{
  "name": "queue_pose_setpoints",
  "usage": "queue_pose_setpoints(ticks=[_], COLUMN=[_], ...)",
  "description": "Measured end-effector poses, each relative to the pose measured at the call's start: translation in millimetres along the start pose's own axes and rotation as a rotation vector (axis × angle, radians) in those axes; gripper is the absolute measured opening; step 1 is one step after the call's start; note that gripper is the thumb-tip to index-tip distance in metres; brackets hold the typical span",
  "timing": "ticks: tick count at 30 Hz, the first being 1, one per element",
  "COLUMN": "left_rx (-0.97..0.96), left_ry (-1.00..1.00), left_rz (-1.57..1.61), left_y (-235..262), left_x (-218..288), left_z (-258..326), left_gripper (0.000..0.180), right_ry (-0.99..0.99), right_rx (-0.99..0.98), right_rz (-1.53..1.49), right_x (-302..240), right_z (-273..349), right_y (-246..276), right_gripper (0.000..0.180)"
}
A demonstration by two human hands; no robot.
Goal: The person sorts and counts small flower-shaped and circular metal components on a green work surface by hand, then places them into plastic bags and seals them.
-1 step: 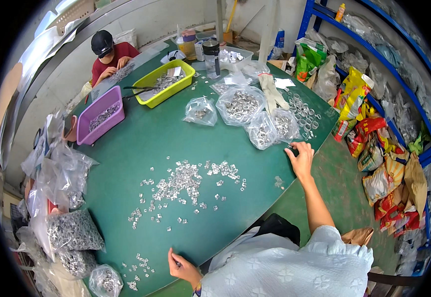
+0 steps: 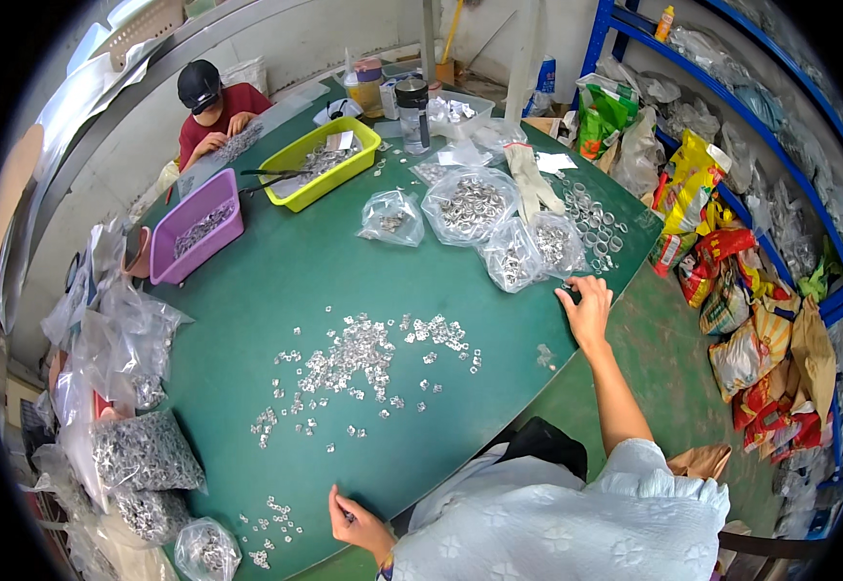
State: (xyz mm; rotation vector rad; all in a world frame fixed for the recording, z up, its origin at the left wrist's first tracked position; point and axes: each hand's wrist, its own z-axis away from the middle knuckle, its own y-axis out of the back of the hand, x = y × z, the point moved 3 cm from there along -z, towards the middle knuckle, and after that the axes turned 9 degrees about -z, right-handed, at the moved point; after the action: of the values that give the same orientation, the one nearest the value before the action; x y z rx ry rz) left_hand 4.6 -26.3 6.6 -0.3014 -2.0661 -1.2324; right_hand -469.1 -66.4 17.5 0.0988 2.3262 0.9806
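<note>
The person's left hand [image 2: 361,528] was at the near edge of the green table [image 2: 470,426], its thumb raised and its other fingers curled inward; whether they closed on anything could not be made out. Just to its left lay a small scatter [image 2: 271,528] of silvery metal pieces. The main pile [image 2: 349,356] of such pieces lay loose on the middle of the table, between the two hands and farther in than the left one, thick at its centre and thinning into single bits around it. The right hand [image 2: 588,308] was over the table's right edge, thumb and forefinger drawn in to a narrow gap at most; whether a small part sat between their tips was too small to tell. Just beyond it stood two clear bags of metal parts, the right one [image 2: 559,245] nearest, with loose rings [image 2: 598,228] beside it and a pale glove [image 2: 530,179] behind. A larger bag [image 2: 470,205] of rings and a smaller bag [image 2: 391,218] were farther left. Across the table were a purple bin [image 2: 213,249] and a yellow-green bin [image 2: 336,181], both holding metal parts. Past them, a co-worker [image 2: 223,114] in a dark cap bent over more small pieces.
</note>
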Motion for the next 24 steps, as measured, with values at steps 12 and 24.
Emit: queue_pose_setpoints(ticks=[12,24], left_rx=[0.036,0.019], left_ry=[-0.002,0.016], left_rz=[0.020,-0.017], left_y=[-7,-1], left_x=[-8,-3], left_z=[1,0], left_gripper=[0.020,0.022], right_ry=[-0.286,-0.063], right_rx=[0.281,0.161], right_rz=[-0.365,-0.193], right_x=[85,82], right_z=[-35,-71], right_y=[8,1], right_gripper=[0.015,0.008])
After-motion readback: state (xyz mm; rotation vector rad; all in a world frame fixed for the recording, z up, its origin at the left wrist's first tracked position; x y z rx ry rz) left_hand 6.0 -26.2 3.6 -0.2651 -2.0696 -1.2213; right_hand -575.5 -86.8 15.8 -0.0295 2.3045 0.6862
